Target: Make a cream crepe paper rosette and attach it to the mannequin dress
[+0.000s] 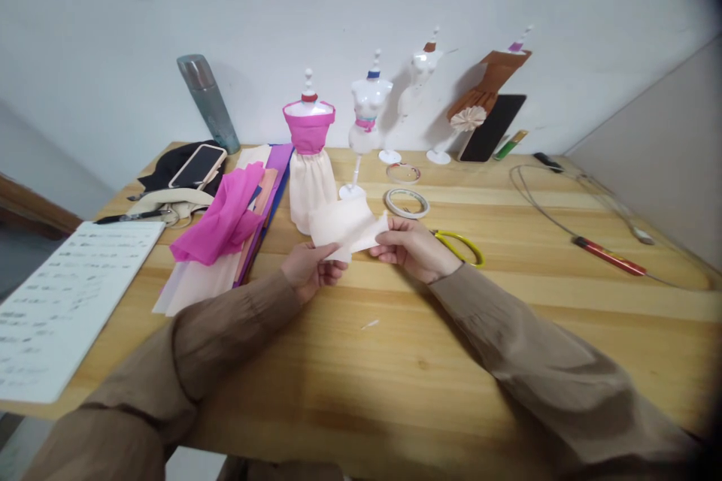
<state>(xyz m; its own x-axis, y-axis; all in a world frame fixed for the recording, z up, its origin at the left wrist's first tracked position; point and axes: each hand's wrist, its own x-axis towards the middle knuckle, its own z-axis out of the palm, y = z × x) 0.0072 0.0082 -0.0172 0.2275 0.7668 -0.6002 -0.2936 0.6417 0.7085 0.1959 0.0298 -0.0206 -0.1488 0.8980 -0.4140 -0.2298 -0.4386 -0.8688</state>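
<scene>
A cream piece of crepe paper [341, 222] is stretched between my two hands above the table. My left hand [311, 267] pinches its lower left edge, thumb on top. At its right end my right hand [411, 246] grips the edge between thumb and fingers. Just behind the paper stands a small mannequin [309, 124] in a pink top and cream skirt. Beside it, a white mannequin [364, 137] wears a pink waistband and blue neckband. Yellow-handled scissors [465, 248] lie right of my right hand, partly hidden by it.
Left are pink crepe paper [217, 218], a phone [198, 167], a notebook [73, 293] and a bottle [211, 105]. Two tape rolls [407, 203] [403, 173] lie behind my hands. Further mannequins [423, 71] [488, 79] stand at the wall. A red-handled tool [609, 255] and cable lie right.
</scene>
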